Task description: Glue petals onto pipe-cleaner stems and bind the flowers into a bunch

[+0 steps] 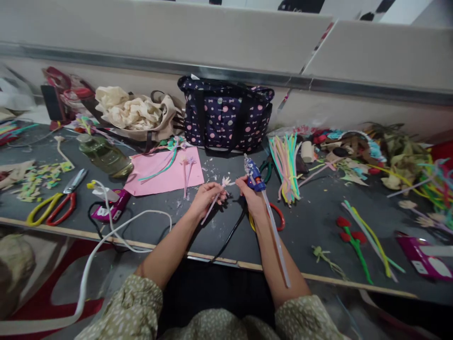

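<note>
Between its fingers, my left hand (pixel 208 198) holds a small flower (pixel 225 182) with pale petals and a thin lilac stem (pixel 211 208) slanting down. Just to the right, my right hand (pixel 248 190) has its fingers pinched together near the petals; whatever sits at the fingertips is too small to name. A blue glue gun (pixel 254 175) with a long clear glue stick (pixel 278 241) lies over or against that hand, and its grip is hidden. Behind my left hand, two similar flowers (pixel 187 163) rest on a pink sheet (pixel 161 182).
A dark patterned bag (pixel 226 118) stands at the back. Left are a bottle (pixel 104 153), scissors (pixel 65 200) and a white cable (pixel 88 264). Pastel pipe cleaners (pixel 286 165), a red-and-green flower piece (pixel 356 238) and a purple packet (pixel 423 257) lie right.
</note>
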A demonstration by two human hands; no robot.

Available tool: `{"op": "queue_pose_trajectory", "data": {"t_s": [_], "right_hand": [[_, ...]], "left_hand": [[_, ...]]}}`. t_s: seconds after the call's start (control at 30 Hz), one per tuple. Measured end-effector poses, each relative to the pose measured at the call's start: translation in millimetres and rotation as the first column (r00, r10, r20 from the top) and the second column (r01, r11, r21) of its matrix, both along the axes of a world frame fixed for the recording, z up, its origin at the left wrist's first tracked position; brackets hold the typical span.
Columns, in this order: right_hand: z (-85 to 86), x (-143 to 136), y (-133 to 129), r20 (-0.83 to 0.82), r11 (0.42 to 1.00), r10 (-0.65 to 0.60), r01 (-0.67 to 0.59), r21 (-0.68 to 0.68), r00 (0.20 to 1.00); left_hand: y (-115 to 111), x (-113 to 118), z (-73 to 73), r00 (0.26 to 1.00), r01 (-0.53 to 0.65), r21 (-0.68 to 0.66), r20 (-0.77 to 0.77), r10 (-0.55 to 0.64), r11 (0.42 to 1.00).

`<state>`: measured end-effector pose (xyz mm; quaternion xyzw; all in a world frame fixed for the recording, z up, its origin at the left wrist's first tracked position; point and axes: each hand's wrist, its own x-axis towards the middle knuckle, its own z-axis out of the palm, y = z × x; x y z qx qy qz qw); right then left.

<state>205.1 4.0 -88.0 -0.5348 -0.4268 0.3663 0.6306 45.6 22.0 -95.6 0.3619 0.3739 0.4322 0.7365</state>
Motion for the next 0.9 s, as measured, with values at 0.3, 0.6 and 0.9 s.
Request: {"op": "queue_pose_trajectory", "data": {"t_s": [0.3, 0.6, 0.9], "right_hand": [[-0.9, 3.5, -2.7, 0.143, 0.997, 0.04, -0.05, 0.065, 0.989], [6.4, 3.8, -4.5, 0.272, 0.989, 0.023, -0.061, 0.134, 0.962], [7.2, 3.3, -5.7, 0.296, 0.986, 0.064, -0.107, 0.131, 0.953]], "left_hand": [[-2.2, 0.2, 0.8, 0.991, 0.017, 0.11, -0.135, -0.003, 0.994], [-4.5, -0.7, 1.9, 0.981, 0.047, 0.206, -0.196, -0.006, 0.977], [-5.8, -1.9, 1.4, 0.976, 0.055, 0.246, -0.216, -0.001, 0.968]]}}
